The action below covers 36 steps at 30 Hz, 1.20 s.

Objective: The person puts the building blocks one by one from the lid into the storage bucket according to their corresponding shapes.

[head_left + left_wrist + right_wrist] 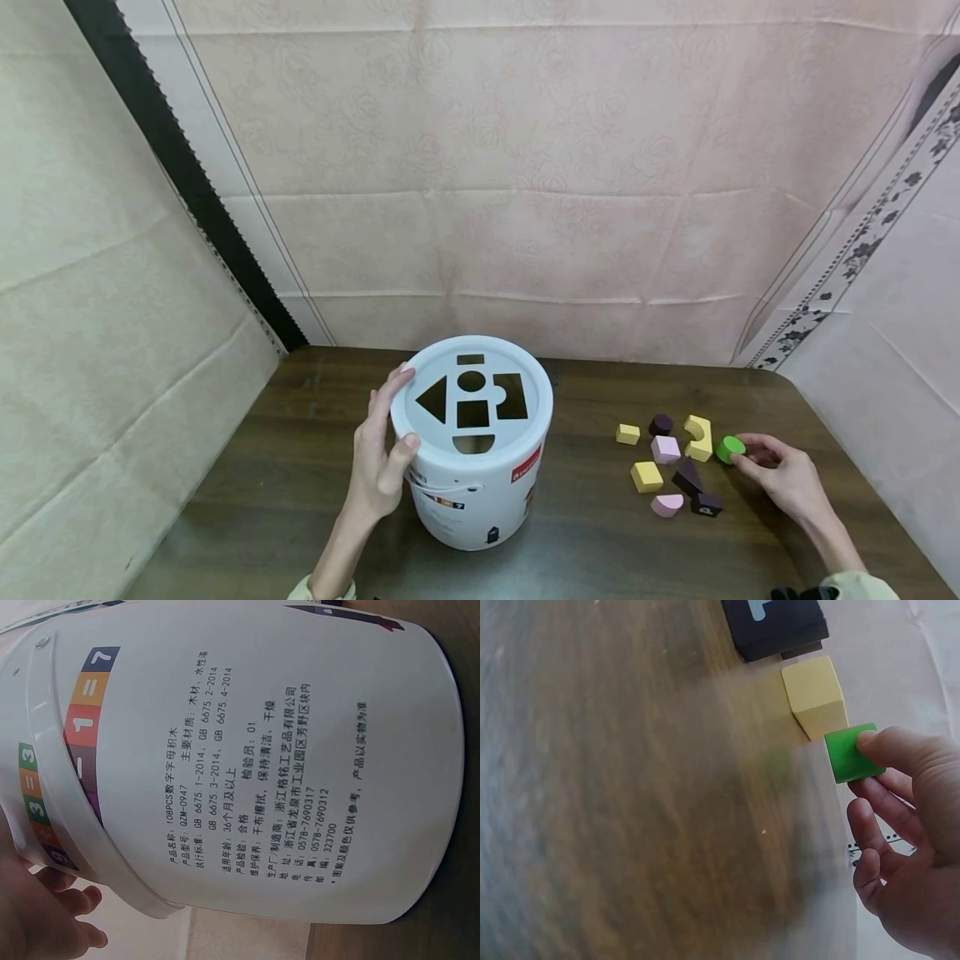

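A white bucket (480,500) stands upright under a pale blue lid (423,433) with cut-out shapes. My left hand (378,462) rests against the lid's left edge, its fingertips at the rim and its thumb nearer the front. In the left wrist view, that hand (37,915) shows beside the bucket's handle (112,862), with printed text on the wall. On the right, my right hand (787,479) pinches a green cylinder block (729,450) between thumb and fingers. Right by it lies a yellow block with a curved notch (699,440).
Left of the green block lie several others: a small yellow block (627,434), a dark cylinder (661,425), a lilac block (665,450), a yellow cube (646,477), a dark triangular block (687,477), a pink half-round block (667,505) and a dark block (707,504). Cloth-covered walls (525,208) border the table.
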Motion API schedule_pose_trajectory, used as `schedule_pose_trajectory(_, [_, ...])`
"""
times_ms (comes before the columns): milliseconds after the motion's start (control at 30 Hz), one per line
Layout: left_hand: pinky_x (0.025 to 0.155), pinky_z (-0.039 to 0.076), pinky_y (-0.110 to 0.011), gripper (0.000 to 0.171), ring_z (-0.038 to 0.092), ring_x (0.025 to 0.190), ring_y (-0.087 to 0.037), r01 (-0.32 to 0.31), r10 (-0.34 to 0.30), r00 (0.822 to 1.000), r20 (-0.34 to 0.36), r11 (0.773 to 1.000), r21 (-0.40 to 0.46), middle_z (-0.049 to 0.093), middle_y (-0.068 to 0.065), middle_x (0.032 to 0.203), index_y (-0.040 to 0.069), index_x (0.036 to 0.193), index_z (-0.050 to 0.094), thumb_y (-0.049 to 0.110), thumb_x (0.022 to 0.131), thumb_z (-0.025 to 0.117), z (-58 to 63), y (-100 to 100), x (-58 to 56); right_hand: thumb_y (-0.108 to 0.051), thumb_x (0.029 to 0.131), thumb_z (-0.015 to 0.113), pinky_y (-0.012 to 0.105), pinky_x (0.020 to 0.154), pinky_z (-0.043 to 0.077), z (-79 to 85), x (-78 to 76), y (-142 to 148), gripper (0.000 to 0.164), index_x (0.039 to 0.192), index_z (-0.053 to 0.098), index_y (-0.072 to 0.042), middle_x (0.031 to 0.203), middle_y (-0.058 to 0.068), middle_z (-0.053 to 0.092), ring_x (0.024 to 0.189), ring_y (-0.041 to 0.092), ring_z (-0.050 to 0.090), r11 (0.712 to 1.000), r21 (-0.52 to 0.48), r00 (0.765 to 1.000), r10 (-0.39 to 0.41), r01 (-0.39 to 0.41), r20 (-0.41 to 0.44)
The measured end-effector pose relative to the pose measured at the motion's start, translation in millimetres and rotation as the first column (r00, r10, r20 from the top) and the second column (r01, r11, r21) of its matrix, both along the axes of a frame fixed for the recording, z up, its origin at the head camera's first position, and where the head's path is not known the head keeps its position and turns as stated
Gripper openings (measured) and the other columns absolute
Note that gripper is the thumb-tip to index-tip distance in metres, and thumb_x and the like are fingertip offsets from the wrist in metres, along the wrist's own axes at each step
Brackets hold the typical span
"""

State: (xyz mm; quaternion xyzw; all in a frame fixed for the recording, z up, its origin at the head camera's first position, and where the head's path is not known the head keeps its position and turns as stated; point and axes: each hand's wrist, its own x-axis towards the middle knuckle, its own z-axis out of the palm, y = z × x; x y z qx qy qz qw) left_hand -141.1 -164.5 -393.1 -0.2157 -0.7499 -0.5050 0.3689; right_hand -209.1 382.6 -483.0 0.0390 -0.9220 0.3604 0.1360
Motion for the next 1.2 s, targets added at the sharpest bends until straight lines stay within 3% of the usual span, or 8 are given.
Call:
schedule_pose_trajectory(667, [0.109, 0.008, -0.072, 0.072, 0.041, 0.139, -0.031, 0.0, 0.0, 1.0, -0.002, 1.0, 0.002, 0.055, -0.015, 0.142, 0.0, 0.141, 0.052, 0.056, 0.096, 0.048, 0.3, 0, 0.1, -0.02, 0.09, 0.077, 0.02, 0.059, 0.047, 36.1, 0.8, -24, 0.032, 0.114, 0.069, 0.0, 0.086, 0.004, 0.068, 0.075, -0.002, 0.056, 0.999, 0.011, 0.998, 0.037, -0.036, -0.045])
schedule_pose_trajectory(1200, [0.109, 0.007, -0.071, 0.073, 0.041, 0.14, -0.03, -0.001, 0.001, 1.0, -0.001, 1.0, 0.0, 0.055, -0.015, 0.143, -0.001, 0.14, 0.052, 0.056, 0.096, 0.047, 0.4, 0, 1.0, -0.01, 0.087, 0.078, 0.016, 0.064, 0.044, 67.4, 1.7, -51, 0.027, 0.111, 0.07, -0.002, 0.085, -0.001, 0.067, 0.076, 0.0, 0.057, 0.991, -0.012, 0.981, 0.128, -0.132, -0.146])
